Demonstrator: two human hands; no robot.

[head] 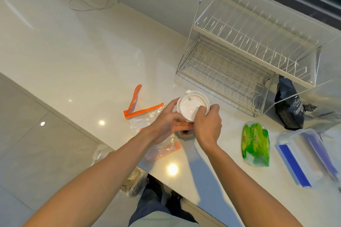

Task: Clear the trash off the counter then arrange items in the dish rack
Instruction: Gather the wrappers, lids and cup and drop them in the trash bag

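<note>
A white plastic cup with a lid (190, 106) is held above the counter near its front edge. My left hand (166, 121) wraps its left side and my right hand (207, 125) grips the lid's right rim. Under my hands lie an orange-edged clear zip bag (145, 114) and another orange-printed plastic bag (164, 151). A green crumpled wrapper (255, 143) lies to the right. The two-tier wire dish rack (245, 57) stands behind, with nothing on its tiers.
A black pouch (289, 107) leans beside the rack's right end. A clear bag with blue stripes (306, 158) lies at far right. A white cable (90, 2) rests far back left. A bag (134, 180) sits on the floor below the counter edge (129, 156).
</note>
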